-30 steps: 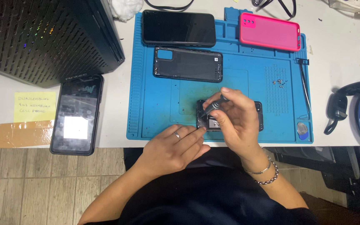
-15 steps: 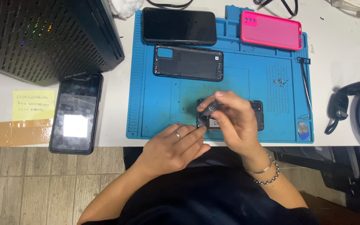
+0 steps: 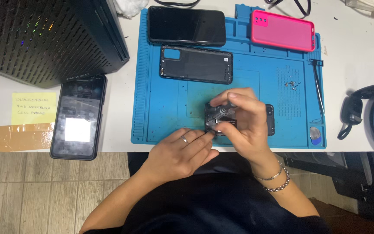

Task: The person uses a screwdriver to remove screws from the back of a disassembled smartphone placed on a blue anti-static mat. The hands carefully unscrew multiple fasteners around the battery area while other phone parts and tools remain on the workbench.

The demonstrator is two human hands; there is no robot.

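Three phones [image 3: 186, 25] [image 3: 78, 116] [image 3: 267, 119], one back cover [image 3: 195, 64], one pink case [image 3: 282, 30].

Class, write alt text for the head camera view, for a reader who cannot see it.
Two bare hands work on an opened phone on a blue mat: the right hand holds a small screwdriver upright on it, and the left hand steadies its edge. Other phones and a pink case lie around.

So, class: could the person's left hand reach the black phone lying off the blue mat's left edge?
Probably yes: the left hand rests near the blue mat, and bare table separates it from the black phone.
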